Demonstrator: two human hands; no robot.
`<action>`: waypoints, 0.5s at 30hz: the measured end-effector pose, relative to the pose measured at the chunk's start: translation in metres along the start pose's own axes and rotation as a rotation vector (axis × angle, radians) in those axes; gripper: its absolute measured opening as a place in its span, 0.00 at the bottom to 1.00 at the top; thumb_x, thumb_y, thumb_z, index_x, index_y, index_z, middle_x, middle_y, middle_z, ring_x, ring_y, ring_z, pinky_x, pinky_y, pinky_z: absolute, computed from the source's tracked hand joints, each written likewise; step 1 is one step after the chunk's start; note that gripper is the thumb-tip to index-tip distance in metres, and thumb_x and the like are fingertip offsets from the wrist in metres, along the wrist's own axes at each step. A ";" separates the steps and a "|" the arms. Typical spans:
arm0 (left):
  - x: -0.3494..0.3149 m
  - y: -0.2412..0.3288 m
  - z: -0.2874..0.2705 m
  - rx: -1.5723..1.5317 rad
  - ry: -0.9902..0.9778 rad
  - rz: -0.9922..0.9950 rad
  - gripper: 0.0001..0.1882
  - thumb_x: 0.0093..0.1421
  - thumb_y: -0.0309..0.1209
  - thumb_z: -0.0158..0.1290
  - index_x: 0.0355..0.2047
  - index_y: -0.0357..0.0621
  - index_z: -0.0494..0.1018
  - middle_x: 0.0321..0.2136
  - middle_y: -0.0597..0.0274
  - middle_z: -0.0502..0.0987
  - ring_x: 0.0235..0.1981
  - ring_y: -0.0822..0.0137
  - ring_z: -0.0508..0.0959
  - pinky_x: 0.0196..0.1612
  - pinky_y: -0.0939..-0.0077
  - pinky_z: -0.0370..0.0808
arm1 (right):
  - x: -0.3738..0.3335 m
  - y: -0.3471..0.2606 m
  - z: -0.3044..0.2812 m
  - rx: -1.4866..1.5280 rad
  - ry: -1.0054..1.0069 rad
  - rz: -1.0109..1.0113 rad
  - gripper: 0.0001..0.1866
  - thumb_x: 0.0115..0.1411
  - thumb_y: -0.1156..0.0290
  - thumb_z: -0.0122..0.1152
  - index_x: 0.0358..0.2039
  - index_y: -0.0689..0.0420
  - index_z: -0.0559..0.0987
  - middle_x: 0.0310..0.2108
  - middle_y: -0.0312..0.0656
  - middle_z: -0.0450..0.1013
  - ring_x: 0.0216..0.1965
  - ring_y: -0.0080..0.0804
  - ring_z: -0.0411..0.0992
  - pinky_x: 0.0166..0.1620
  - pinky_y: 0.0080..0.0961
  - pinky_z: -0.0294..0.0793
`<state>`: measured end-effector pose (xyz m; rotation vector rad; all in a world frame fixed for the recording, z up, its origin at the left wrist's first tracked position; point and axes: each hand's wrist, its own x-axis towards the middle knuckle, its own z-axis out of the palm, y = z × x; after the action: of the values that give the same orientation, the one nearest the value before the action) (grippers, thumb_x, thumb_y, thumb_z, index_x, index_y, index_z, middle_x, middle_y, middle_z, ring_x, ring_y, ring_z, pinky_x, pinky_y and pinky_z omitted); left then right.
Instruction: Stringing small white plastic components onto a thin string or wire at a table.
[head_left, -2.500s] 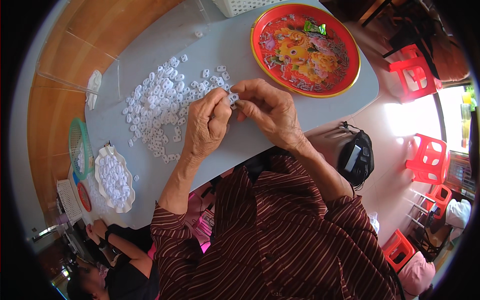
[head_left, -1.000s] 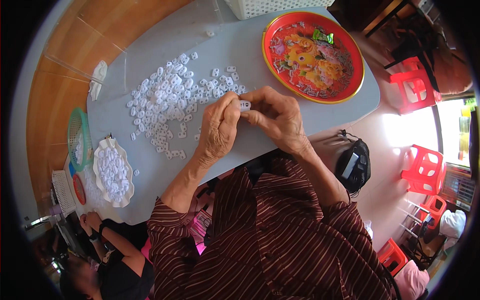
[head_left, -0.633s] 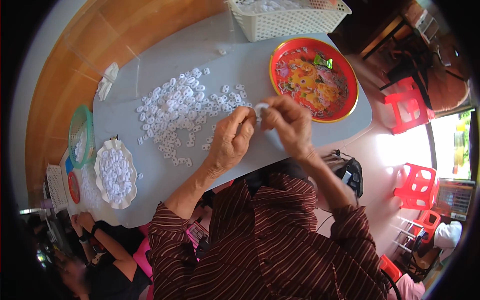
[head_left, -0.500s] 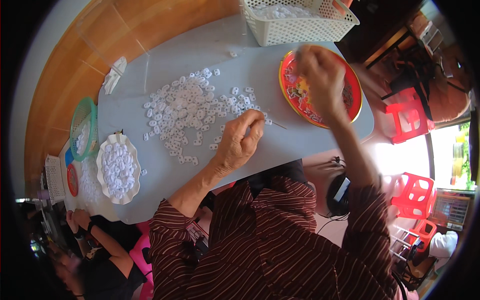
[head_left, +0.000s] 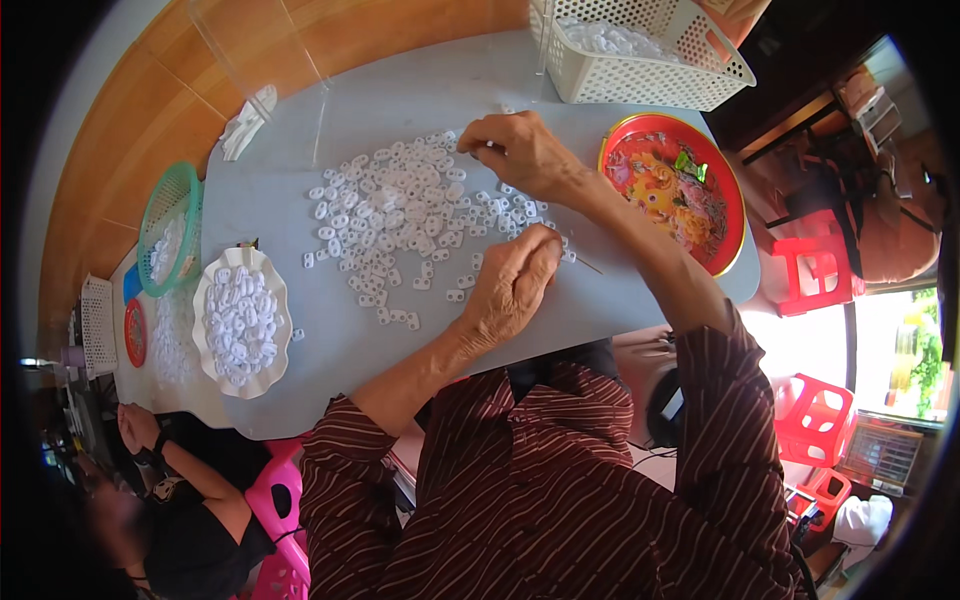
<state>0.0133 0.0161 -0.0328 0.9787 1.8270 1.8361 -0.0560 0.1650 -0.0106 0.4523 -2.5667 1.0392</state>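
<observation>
A loose pile of small white plastic pieces (head_left: 390, 205), each with two dark spots, covers the middle of the grey table. My right hand (head_left: 525, 155) reaches over the far right side of that pile, palm down. Its fingers are bent and pinched together at the pile's edge; whatever they hold is hidden. Nearer to me, my left hand (head_left: 512, 285) is closed beside the pile's right end, fingers and thumb together, its contents out of sight. A thin stick (head_left: 590, 266) shows just right of it; I cannot tell if the hand holds it.
A red round tray (head_left: 725, 215) with small metallic bits stands at the right. Behind is a white perforated basket (head_left: 650, 80) of white pieces. To the left are a scalloped white dish (head_left: 282, 340) and a green basket (head_left: 193, 215). A co-worker's hand (head_left: 137, 428) is at lower left.
My right hand has swung left from over the red tray to the far side of the pile. My left hand stays closed near the pile's right end. The whole view has shifted slightly.
</observation>
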 end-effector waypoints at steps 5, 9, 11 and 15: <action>0.002 0.003 0.003 -0.031 -0.004 0.009 0.09 0.64 0.32 0.44 0.32 0.38 0.66 0.15 0.62 0.63 0.17 0.72 0.63 0.23 0.76 0.64 | 0.005 0.023 0.010 -0.237 0.049 -0.024 0.07 0.50 0.78 0.53 0.30 0.61 0.78 0.29 0.48 0.74 0.31 0.48 0.73 0.36 0.36 0.72; 0.002 0.006 0.003 -0.013 -0.007 0.000 0.08 0.64 0.31 0.44 0.31 0.37 0.65 0.15 0.62 0.63 0.17 0.73 0.62 0.23 0.77 0.64 | 0.010 0.027 0.003 -0.258 -0.082 -0.024 0.06 0.51 0.78 0.51 0.27 0.61 0.77 0.28 0.52 0.73 0.30 0.50 0.72 0.37 0.38 0.72; 0.001 0.005 0.001 -0.012 -0.011 -0.011 0.08 0.64 0.31 0.44 0.31 0.37 0.65 0.15 0.63 0.63 0.18 0.73 0.62 0.23 0.77 0.64 | 0.009 0.025 0.003 -0.241 -0.104 -0.011 0.05 0.50 0.77 0.53 0.27 0.61 0.77 0.27 0.52 0.73 0.31 0.49 0.73 0.36 0.37 0.72; 0.000 0.004 -0.001 0.006 -0.027 -0.018 0.09 0.64 0.31 0.44 0.32 0.36 0.66 0.16 0.63 0.64 0.18 0.74 0.62 0.23 0.78 0.64 | 0.010 0.014 0.002 -0.155 -0.082 0.081 0.07 0.48 0.74 0.58 0.29 0.62 0.77 0.26 0.48 0.74 0.30 0.44 0.73 0.36 0.34 0.72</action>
<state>0.0135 0.0154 -0.0286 0.9813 1.8202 1.7999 -0.0715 0.1717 -0.0163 0.3603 -2.7335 0.8549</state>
